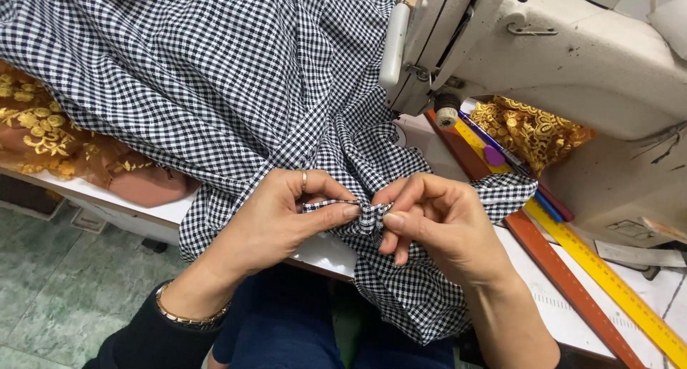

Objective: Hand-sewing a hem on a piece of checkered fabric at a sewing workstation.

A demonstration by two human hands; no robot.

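No packages, signs or screens in view. One small pale rectangular label [630, 228] sits on the sewing machine [594, 61] base, near the desk's right edge.

Worn on the head, looking steeply down and slightly forward over the near edge of a white sewing table [325, 251]. Close in on both hands at centre. Sewing machine [572, 54] far right, green tiled floor [64, 290] near left. Single view only.
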